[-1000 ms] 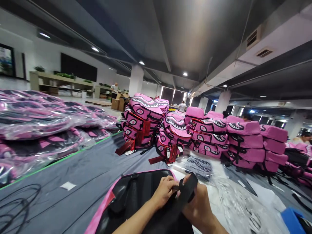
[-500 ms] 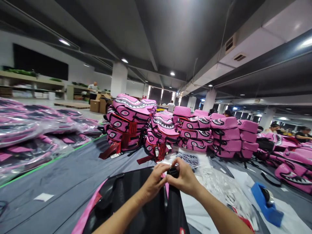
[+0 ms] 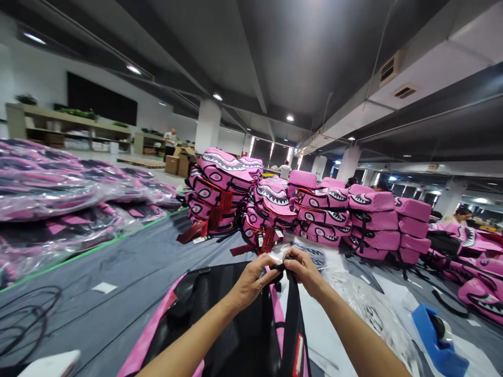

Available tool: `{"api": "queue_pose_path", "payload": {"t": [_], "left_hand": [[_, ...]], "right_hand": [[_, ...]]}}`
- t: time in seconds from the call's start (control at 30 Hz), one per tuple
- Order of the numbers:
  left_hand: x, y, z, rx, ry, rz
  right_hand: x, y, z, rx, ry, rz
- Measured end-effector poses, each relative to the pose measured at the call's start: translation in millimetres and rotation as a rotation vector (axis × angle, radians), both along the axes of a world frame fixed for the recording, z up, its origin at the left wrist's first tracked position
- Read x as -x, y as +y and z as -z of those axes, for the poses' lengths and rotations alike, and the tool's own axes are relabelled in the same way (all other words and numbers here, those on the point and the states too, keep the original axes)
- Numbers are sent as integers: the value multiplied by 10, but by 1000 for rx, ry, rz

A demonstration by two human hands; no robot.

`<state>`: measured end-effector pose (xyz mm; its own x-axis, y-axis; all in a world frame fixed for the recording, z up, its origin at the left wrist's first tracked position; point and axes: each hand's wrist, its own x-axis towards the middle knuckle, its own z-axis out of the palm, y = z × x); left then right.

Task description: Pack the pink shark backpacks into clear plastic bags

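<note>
A black backpack (image 3: 223, 314) with pink edging lies in front of me, its smooth black side up. Above its far end, both my hands come close together. My left hand (image 3: 253, 280) is closed in a pinch on a dark end of a black strap. My right hand (image 3: 308, 272) pinches the same black strap (image 3: 291, 314), which hangs from its fingers along the bag's right side. Fingers hide the exact part gripped. A pink strap (image 3: 277, 309) runs beside it, and a red-and-white label (image 3: 298, 356) shows lower down.
Stacked pink shark-mouth backpacks (image 3: 275, 209) stand across the table's far side. Plastic-wrapped bags (image 3: 78, 199) are piled at left. A blue tape dispenser (image 3: 438, 340), clear plastic bags (image 3: 361, 303) and white sheets lie right. A black cable (image 3: 31, 314) coils at left. People work farther back.
The view has swung a little left. My hands have drawn slightly apart, and the black strap now stretches visibly down from my right hand.
</note>
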<state>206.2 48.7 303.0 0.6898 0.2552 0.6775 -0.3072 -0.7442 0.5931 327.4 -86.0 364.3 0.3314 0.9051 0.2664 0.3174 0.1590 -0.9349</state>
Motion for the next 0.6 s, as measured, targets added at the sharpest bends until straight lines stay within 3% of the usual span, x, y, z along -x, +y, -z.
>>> {"api": "queue_pose_path", "payload": {"t": [0.17,0.33,0.53,0.6], "left_hand": [[-191,-75,-80,-9,1,52],[-339,-182,-181,-103,-34,101],[-303,-154,-486,-467,56,156],[-249,-100,-524,-594,106,151]], "right_hand": [[-65,-154,78,-87,-30,25],[-136,-338,32,-193,-161,11],[-183,-556,51,-143,-273,73],[-184,-600,88,-121,-295,105]]}}
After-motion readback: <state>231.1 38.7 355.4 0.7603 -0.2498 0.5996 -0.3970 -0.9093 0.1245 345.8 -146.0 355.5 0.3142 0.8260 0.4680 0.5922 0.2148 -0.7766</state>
